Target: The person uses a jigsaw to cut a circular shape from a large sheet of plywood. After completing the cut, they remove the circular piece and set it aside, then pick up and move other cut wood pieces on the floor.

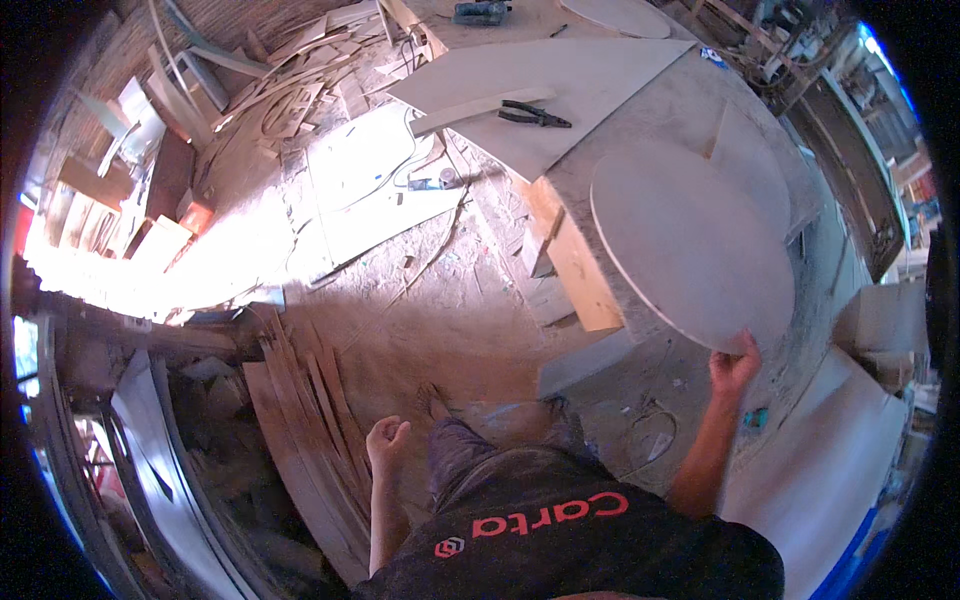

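My right hand (735,368) grips the near rim of a pale oval board (695,240), fingers closed at its edge. The board rests over the right part of the dusty worktable (590,185). My left hand (387,438) hangs low at my left side with the fingers curled in and nothing visible in them. Farther along the table, black-handled pliers (535,115) lie on a large pale panel (600,75), beside a narrow wooden strip (480,108).
Long wooden strips (300,430) lean low at my left. Offcuts (300,85) cover the floor at the far left, with a sunlit sheet (365,160) nearer. A power tool (482,12) sits at the table's far end. Pale sheet material (810,480) stands at my right.
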`<state>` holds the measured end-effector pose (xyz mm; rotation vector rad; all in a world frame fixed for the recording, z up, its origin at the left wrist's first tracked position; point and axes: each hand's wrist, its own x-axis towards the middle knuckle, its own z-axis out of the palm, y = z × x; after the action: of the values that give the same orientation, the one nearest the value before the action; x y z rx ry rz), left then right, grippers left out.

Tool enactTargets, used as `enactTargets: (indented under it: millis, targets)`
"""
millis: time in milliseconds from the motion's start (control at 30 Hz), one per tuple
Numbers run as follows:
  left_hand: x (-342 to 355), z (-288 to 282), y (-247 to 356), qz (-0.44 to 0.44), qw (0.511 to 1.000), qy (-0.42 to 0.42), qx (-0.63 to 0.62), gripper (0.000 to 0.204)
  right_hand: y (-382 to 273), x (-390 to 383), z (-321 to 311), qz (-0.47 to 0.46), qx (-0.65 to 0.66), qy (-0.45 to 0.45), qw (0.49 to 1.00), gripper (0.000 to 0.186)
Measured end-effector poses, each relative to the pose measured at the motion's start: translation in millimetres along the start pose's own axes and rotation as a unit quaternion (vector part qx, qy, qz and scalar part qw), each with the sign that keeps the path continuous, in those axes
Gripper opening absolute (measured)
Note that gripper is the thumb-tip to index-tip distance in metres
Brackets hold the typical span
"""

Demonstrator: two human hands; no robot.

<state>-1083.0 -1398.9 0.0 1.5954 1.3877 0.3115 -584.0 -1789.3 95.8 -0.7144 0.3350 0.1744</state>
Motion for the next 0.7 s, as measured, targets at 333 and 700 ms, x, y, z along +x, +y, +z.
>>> enactTargets:
  millis: [333,700]
  targets:
    - [234.1,-158.8,75.4,0.184,0.972,0.010,0.149,0.033,130.0,-77.8,65.8,-0.102,0.091,0.109,0.985,0.044]
    - [389.3,-54.4,229.8,0.357,0.927,0.028,0.114,0.040,148.4,-61.2,27.5,-0.136,0.102,0.040,0.985,0.029]
